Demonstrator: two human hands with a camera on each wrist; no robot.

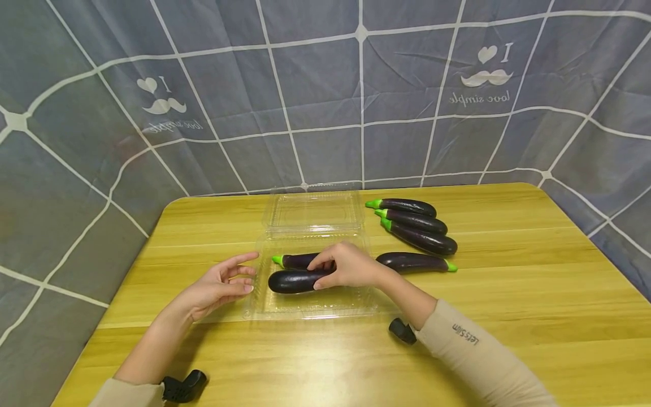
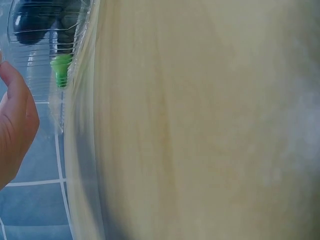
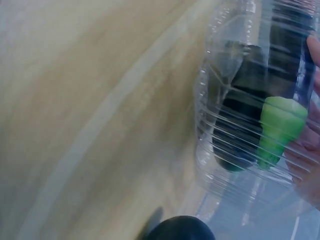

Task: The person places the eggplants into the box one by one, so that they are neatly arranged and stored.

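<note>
A clear plastic container (image 1: pixel 315 314) lies on the table with its hinged lid (image 1: pixel 315 210) folded back toward the wall. Two eggplants are inside, side by side. My right hand (image 1: pixel 351 265) grips the nearer eggplant (image 1: pixel 291 282), fingers over its far side and thumb on its near side; its green stem (image 3: pixel 281 120) shows through the container wall in the right wrist view. Behind it, the farther eggplant (image 1: pixel 300 260) points its green stem left and is partly covered by that hand. At the container's left edge, my left hand (image 1: pixel 216 291) holds nothing, its fingers loosely bent.
Right of the container lies a single eggplant (image 1: pixel 414 262), stem to the right. Farther back are three more eggplants (image 1: pixel 419 220), stems to the left. A grey curtain (image 1: pixel 325 152) with white lines hangs behind the wooden table (image 1: pixel 508 282).
</note>
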